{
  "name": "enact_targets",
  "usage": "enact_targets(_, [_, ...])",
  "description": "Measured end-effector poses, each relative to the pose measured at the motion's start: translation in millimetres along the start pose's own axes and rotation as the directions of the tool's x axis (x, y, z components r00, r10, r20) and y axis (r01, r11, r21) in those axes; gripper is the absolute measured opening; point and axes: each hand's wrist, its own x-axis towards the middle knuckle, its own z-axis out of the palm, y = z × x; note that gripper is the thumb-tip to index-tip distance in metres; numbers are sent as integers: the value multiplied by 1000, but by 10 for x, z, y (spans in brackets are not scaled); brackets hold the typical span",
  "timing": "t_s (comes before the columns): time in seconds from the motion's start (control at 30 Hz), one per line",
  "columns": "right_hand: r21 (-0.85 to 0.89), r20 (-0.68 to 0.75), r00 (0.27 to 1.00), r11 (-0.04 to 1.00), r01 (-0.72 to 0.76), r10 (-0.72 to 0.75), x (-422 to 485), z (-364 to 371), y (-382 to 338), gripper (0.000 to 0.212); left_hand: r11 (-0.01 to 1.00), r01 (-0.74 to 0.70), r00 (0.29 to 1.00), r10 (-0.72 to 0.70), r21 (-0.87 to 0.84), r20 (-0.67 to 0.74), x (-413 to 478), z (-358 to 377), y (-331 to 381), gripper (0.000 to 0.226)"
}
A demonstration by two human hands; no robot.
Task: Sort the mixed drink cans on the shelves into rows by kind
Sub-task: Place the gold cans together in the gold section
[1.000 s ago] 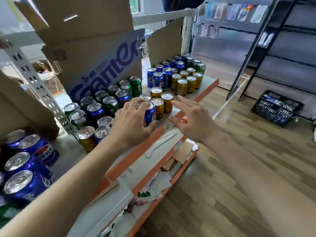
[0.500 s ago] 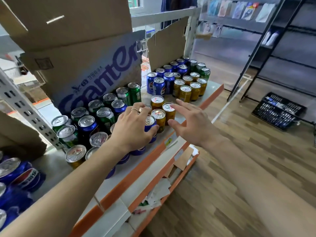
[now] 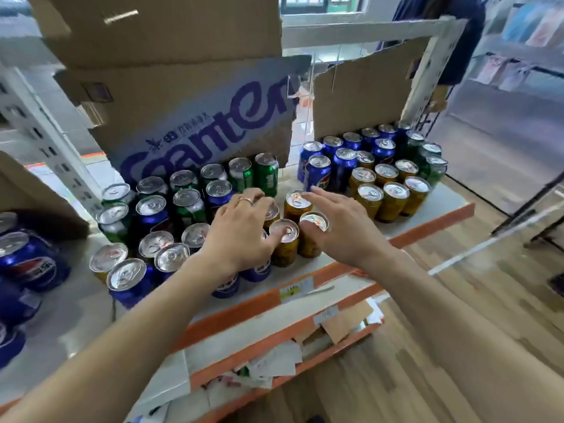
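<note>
Cans crowd the top shelf at waist height, and the sorting is only partly done: at the far right end, gold cans, blue cans and green cans already stand in tidy rows, while the cluster in front of the printed cardboard is a jumble of blue, green and gold. In the last second the right hand has come in from the shelf's front edge and now hovers over the loose gold cans in the middle, fingers stretched almost straight and thumb touching the nearest one, with nothing gripped. The left hand has stayed over the front of the jumble and crept rightward, so a fingertip now rests on a gold can's top. I read this as both hands closing on the stray gold cans to move them toward the gold row. The left hand's fingers are curled downward, but its back hides what lies under the palm, so I cannot tell whether it grips a can. More blue cans at the far left are cut off by the edge and blurred. Labels are mostly too smeared to read.
</note>
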Motion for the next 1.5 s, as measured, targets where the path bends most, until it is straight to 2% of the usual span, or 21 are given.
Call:
enact_targets(0.13, [4,62,991,993,120,-120,247,-13,114,58,986,164,986,-164,-3,-28,0,-16,-2,58])
enact_targets(0.23, [17,99,977,982,186,-187,438,53,129,57,965,262,964,-262,-1,-56,-29,-30,-95,45])
enact_targets(0.47, [-51,265,923,952,302,-279,868,223,-38,62,917,398,915,-396,24,-78,-48,-96,-493,41])
enact_targets(0.6, [-128,337,908,944,305,-248,1018,328,-192,57,915,402,915,-400,33,-57,107,-120,-661,46])
enact_targets(0.73, [-185,436,892,959,215,-116,1104,437,-292,64,916,395,918,-396,64,-12,319,-92,-767,54])
enact_targets(0.87, [-179,481,875,971,160,-56,1186,588,-324,54,922,377,921,-383,90,65,513,-41,-871,63])
enact_targets(0.93, [-183,470,881,971,155,-52,1209,657,-314,53,918,381,912,-393,113,120,572,-6,-920,62])
enact_targets(1.07, [-123,465,885,988,88,-21,1261,747,-288,66,918,364,911,-386,158,146,613,75,-931,59])
enact_targets(1.37, [-86,353,935,994,64,-30,1244,765,-218,55,959,267,961,-272,94,49,745,141,-1009,44])
enact_targets(1.5, [-1,285,958,1000,17,-15,1259,542,-223,73,976,210,977,-211,61,7,753,129,-956,52])
